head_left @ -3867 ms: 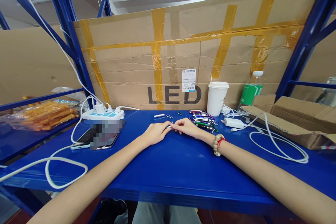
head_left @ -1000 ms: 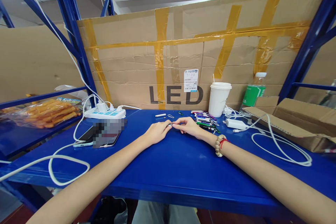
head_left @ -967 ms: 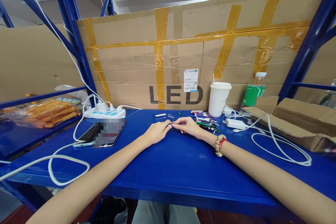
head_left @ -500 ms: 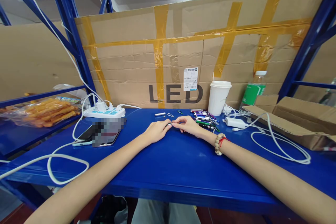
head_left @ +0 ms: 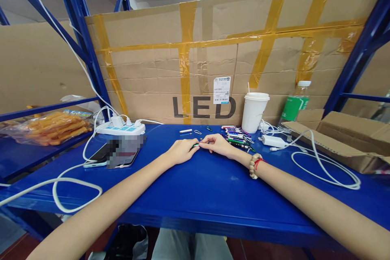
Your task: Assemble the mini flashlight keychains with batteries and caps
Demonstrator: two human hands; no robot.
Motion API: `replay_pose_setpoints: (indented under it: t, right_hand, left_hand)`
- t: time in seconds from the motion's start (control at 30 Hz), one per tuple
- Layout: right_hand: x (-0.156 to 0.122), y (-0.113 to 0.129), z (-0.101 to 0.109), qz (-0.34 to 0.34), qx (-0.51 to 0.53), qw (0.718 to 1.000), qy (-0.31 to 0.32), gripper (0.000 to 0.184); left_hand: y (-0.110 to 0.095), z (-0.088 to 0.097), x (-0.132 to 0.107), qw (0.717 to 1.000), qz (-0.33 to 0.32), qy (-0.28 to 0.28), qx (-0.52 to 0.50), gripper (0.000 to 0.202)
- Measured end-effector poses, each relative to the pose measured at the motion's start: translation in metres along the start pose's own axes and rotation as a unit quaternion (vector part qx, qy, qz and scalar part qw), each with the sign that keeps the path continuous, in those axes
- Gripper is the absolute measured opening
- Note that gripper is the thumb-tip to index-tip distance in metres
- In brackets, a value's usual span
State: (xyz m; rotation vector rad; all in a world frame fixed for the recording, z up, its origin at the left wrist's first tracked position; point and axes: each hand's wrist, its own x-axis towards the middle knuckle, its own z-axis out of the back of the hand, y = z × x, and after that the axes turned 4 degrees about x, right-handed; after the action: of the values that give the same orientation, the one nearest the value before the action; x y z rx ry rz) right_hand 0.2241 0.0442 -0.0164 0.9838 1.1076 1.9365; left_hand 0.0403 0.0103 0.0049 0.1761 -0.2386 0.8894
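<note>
Above the blue tabletop, my left hand (head_left: 183, 151) is closed in a pinch around a slim green and silver piece (head_left: 195, 145), mostly hidden by the fingers. My right hand (head_left: 217, 145) meets it from the other side, thumb and forefinger pinched on its right end. Just beyond the hands lie a silver tube (head_left: 185, 131), a small pale clip (head_left: 198, 132) and a small green clip (head_left: 209, 128). Beside my right hand is a pile of slim metallic pen-like sticks (head_left: 237, 135) in several colours.
A white lidded cup (head_left: 255, 113) stands behind the pile, with a green-labelled bottle (head_left: 295, 105) further right. An open cardboard box (head_left: 350, 142) and a white charger (head_left: 274, 142) with cable are on the right. Phones (head_left: 122, 154) and a power strip (head_left: 122, 129) are on the left.
The piece between my fingers shows more green now, where it looked dark and silver before. Both hands have kept nearly the same place; the view has shifted slightly.
</note>
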Motion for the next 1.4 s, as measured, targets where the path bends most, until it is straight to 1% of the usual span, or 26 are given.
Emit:
replay_pose_setpoints:
  t: [0.4, 0.63, 1.0, 1.4]
  right_hand:
    - [-0.0006, 0.0006, -0.0001, -0.008, -0.001, 1.000, 0.009, 0.034]
    - [0.0004, -0.0020, 0.0006, -0.007, -0.005, 1.000, 0.013, 0.036]
    - [-0.0007, 0.0008, 0.0003, -0.013, -0.014, 1.000, 0.010, 0.038]
    - [-0.0008, 0.0031, -0.0004, -0.016, -0.003, 1.000, 0.011, 0.036]
  left_hand:
    - [0.0005, 0.0031, -0.0011, 1.000, -0.020, 0.012, -0.002, 0.023]
    - [0.0007, 0.0033, -0.0011, 1.000, -0.019, 0.014, -0.002, 0.023]
    - [-0.0004, 0.0049, -0.0017, 1.000, -0.016, 0.017, -0.010, 0.023]
    - [0.0011, 0.0032, -0.0015, 1.000, -0.017, 0.018, -0.009, 0.022]
